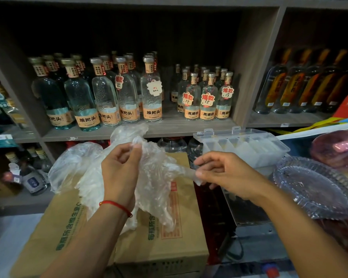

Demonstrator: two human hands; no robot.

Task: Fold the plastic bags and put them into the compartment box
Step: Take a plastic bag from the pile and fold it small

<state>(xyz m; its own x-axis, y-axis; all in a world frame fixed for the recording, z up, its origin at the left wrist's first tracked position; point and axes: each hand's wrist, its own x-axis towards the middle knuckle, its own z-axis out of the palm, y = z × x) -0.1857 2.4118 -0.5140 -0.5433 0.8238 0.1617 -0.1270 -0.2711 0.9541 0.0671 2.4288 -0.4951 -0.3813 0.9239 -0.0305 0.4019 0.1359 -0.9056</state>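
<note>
Clear plastic bag (157,173) pinched between raised left hand (120,169) and right hand (227,173)

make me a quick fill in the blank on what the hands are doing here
1. Both hands pinch a crumpled clear ____ bag.
2. The left hand has a ____ string at its wrist.
3. The clear compartment box has its lid ____.
4. A brown ____ box lies under the bag.

Missing: plastic; red; open; cardboard
</note>
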